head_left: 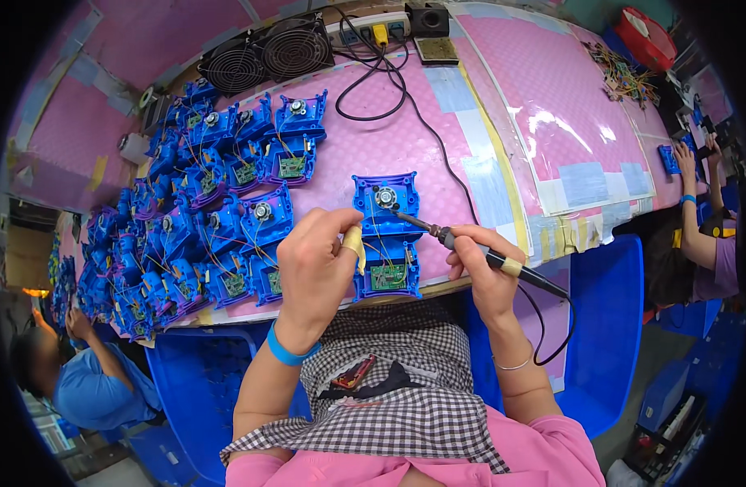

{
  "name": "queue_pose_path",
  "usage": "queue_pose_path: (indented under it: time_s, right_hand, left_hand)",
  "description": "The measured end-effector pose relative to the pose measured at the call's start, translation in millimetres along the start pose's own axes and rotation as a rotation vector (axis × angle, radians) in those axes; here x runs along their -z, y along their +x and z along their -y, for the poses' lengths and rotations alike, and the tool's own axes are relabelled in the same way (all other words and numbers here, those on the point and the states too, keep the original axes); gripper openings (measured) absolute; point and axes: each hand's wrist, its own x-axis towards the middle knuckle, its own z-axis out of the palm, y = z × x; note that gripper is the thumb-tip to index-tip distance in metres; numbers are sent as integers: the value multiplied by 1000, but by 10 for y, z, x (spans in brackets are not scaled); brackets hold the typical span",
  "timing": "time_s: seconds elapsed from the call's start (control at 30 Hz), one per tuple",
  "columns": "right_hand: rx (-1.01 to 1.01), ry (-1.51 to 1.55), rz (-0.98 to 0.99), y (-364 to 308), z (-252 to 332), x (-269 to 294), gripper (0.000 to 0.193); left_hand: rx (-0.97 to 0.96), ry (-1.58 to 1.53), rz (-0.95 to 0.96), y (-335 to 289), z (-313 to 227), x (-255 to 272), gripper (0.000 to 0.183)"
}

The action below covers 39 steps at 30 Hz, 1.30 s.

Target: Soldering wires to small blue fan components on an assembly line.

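Note:
A blue plastic housing [405, 223] lies opened in two halves in front of me. Its far half carries a round metal speaker [385, 197], its near half a green circuit board [387, 277], with thin wires between. My right hand [488, 280] is closed around the dark handle of a soldering iron [538, 282]. The iron's tip reaches the housing just below the speaker. At the housing's left edge, my left hand [309, 258] is pinched, a yellow finger cover [354, 243] on one digit. Whatever lies between those fingertips is too small to make out.
Several similar blue housings [263, 213] crowd the table's left side. Behind are black fans [296, 53], a power strip [369, 28] and a soldering sponge tray [436, 51]. The iron's cord [438, 134] crosses the pink tabletop. Blue bins [604, 325] stand below; people work at both sides.

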Motion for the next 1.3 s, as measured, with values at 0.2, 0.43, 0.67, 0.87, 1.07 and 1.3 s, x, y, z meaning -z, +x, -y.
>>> queue_pose_path:
  time_s: [0.2,0.43,0.67,0.87,1.07,1.3]
  right_hand:
    - [-35,33,-20,3,-33,-64,19]
    - [-47,62,-11,12,-74,-64,20]
    - [-75,80,-40,11,-61,-78,21]
    - [-37,66,-58,6,-72,-99,20]
    - [-31,84,-62,-3,-82,-103,21]
    - [-50,84,-69,-2,-76,-98,21]
  left_hand:
    - [-8,0,13,37,115,-102,20]
    - [-17,12,30,40,112,-109,20]
    - [50,-14,62,48,105,-133,16]
    - [-29,24,28,73,124,-146,20]
    - [11,8,57,45,88,-135,16]
    - [27,3,76,75,76,-138,16]
